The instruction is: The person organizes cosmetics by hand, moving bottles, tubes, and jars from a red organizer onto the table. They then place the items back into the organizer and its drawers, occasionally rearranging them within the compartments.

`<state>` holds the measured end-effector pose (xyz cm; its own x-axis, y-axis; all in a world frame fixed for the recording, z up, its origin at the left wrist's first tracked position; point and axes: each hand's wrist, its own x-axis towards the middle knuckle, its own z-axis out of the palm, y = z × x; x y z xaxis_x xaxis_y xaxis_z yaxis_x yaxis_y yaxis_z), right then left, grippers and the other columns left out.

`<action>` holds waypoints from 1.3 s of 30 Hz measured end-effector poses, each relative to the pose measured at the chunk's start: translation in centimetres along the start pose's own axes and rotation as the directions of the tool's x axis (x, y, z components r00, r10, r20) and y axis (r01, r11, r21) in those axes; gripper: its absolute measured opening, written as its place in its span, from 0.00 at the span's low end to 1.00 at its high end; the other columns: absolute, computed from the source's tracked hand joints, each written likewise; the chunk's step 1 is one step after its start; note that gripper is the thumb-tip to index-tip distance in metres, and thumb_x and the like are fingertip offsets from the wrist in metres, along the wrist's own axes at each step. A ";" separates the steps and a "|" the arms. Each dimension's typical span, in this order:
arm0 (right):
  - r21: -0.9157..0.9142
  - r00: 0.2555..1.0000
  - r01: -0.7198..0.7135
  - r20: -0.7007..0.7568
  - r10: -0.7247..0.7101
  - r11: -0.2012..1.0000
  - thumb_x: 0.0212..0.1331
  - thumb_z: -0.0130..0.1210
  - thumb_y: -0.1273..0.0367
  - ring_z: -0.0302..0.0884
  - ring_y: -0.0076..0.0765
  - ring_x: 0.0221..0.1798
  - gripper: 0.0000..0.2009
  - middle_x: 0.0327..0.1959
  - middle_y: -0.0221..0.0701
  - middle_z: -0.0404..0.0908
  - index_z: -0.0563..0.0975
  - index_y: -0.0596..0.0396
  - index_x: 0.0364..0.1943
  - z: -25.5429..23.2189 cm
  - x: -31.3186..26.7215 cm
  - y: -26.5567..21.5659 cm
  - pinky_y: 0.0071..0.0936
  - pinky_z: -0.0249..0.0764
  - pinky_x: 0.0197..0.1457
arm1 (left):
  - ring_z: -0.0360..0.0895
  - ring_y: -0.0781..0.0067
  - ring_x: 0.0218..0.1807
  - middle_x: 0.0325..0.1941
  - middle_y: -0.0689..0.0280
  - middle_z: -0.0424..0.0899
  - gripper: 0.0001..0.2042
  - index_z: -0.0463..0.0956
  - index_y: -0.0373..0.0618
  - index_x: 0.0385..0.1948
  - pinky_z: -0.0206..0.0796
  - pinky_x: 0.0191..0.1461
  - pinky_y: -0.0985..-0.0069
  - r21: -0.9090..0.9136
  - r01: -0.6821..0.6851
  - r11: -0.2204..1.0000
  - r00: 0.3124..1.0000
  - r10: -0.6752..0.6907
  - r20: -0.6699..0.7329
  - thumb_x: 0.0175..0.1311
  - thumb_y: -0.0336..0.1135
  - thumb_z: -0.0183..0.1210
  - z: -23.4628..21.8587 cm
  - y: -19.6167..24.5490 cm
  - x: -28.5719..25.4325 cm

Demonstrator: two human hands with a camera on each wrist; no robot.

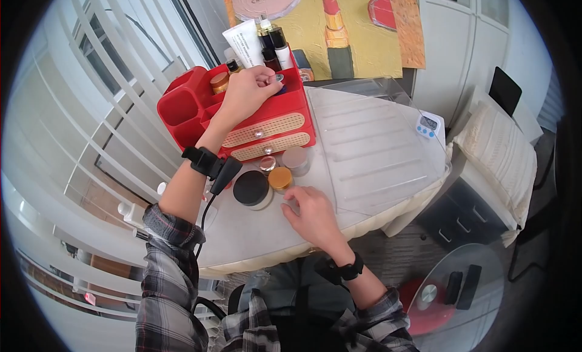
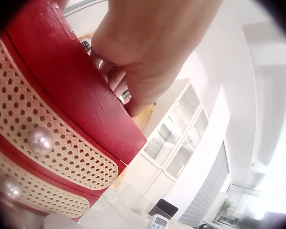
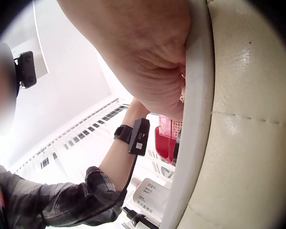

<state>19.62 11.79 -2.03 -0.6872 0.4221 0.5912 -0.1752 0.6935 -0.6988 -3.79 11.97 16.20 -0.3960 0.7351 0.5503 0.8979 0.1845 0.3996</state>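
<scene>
My left hand (image 1: 244,96) (image 2: 150,52) reaches into the top right compartment of the red organizer (image 1: 203,115) (image 2: 81,86). Its thumb and fingers pinch a small item (image 1: 278,78) with a shiny round top, largely covered by the hand. Beside that hand, a jar with an orange-gold lid (image 1: 219,82) stands in the organizer. My right hand (image 1: 313,217) (image 3: 138,57) rests at the table's front edge, fingers loosely bent and holding nothing. Just left of its fingertips is a gold-lidded jar (image 1: 280,178), beside a black-lidded jar (image 1: 251,189).
Bottles and a white tube (image 1: 244,43) stand at the organizer's back. A pale-lidded jar (image 1: 296,160) and a small jar (image 1: 267,164) sit before its drawers. Clear ridged sheeting (image 1: 376,152) covers the table's right part, with a white timer (image 1: 428,126) at its edge. White railings (image 1: 91,140) run along the left.
</scene>
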 end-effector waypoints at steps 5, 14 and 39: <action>0.020 1.000 -0.009 -0.007 0.010 1.000 0.56 0.65 0.72 0.80 0.46 0.35 0.08 0.32 0.37 0.83 0.78 0.56 0.37 0.0 0.0 0.0 0.43 0.75 0.42 | 0.88 0.69 0.38 0.36 0.57 0.90 0.21 0.81 0.31 0.45 0.78 0.48 0.74 -0.054 0.041 0.998 0.999 -0.040 0.034 0.58 0.40 0.72 1.5 -0.4 1.1; 0.021 1.000 -0.019 0.006 0.019 1.000 0.56 0.65 0.72 0.79 0.46 0.35 0.08 0.32 0.37 0.83 0.78 0.56 0.37 0.0 0.0 0.0 0.43 0.75 0.42 | 0.87 0.63 0.40 0.35 0.54 0.89 0.22 0.80 0.29 0.43 0.78 0.47 0.71 0.030 0.058 0.998 0.994 -0.061 0.091 0.57 0.40 0.73 2.0 0.0 2.3; 0.011 0.993 -0.114 0.018 0.114 0.993 0.54 0.65 0.73 0.80 0.52 0.38 0.08 0.30 0.41 0.81 0.80 0.57 0.37 0.2 0.1 -0.6 0.46 0.76 0.44 | 0.84 0.66 0.34 0.33 0.59 0.86 0.15 0.82 0.37 0.40 0.77 0.42 0.73 0.028 -0.109 0.994 0.974 0.112 -0.194 0.58 0.38 0.71 -3.3 6.6 -5.1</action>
<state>19.52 11.26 -1.62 -0.7155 0.4876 0.5003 -0.1032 0.6345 -0.7660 3.54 7.29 18.42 -0.3225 0.6102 0.7236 0.9407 0.1213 0.3169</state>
